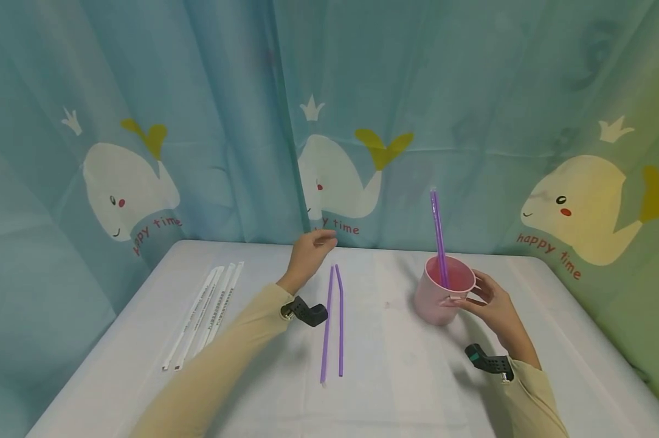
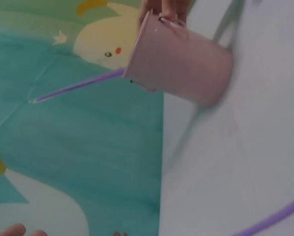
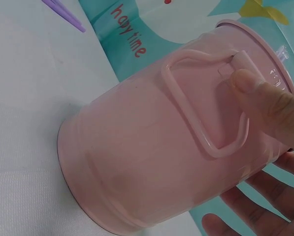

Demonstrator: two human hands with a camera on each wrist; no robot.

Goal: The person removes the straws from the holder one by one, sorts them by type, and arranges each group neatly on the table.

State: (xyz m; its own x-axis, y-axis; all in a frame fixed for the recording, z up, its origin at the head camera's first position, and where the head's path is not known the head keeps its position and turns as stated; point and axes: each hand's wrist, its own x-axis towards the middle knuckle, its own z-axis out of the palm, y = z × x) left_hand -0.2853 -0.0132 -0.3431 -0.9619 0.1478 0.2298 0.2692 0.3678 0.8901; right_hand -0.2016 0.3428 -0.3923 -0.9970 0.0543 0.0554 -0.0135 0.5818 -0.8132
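My right hand (image 1: 490,301) grips a small pink bucket (image 1: 432,302) by its right side near the rim. In the right wrist view the thumb presses by the wire handle (image 3: 198,130), and the other fingers reach round behind the wall. Purple straws (image 1: 439,234) stand in the bucket and rise well above its rim. My left hand (image 1: 309,255) is held up over the table's far part, fingers loosely bent, with nothing in it. Below it, two purple straws (image 1: 341,331) lie side by side on the table. Only a few left fingertips (image 2: 14,230) show in the left wrist view.
Several long white wrapped sticks with dark print (image 1: 220,301) lie in a row on the left of the white table (image 1: 384,389). A blue-green curtain (image 1: 231,121) with whale prints hangs behind and along the sides of the table.
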